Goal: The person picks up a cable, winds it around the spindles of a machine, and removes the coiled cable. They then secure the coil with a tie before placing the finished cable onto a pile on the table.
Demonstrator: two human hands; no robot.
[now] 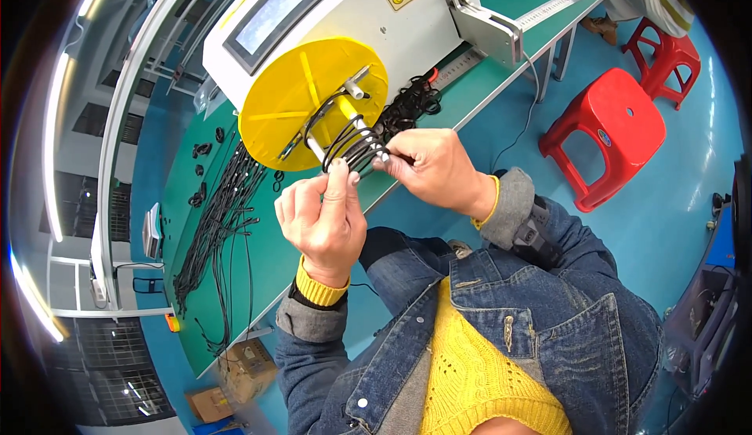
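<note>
A black cable (356, 150) is wound in several loops around the pegs in front of a yellow disc (270, 121). The disc is mounted on the face of a white winding machine (345, 12). At the lower left of the loops, my left hand (323, 219) is closed, fingertips pinching the cable near the peg ends. My right hand (439, 170) is closed too, thumb and forefinger pressed on the loops from the right. Part of the coil is hidden behind my fingers.
Loose black cables (219, 215) lie on the green table (274, 266) to the left. A heap of coiled cables (411, 106) sits right of the disc. Two red stools (607, 125) stand on the blue floor; cardboard boxes (247, 368) are below the table.
</note>
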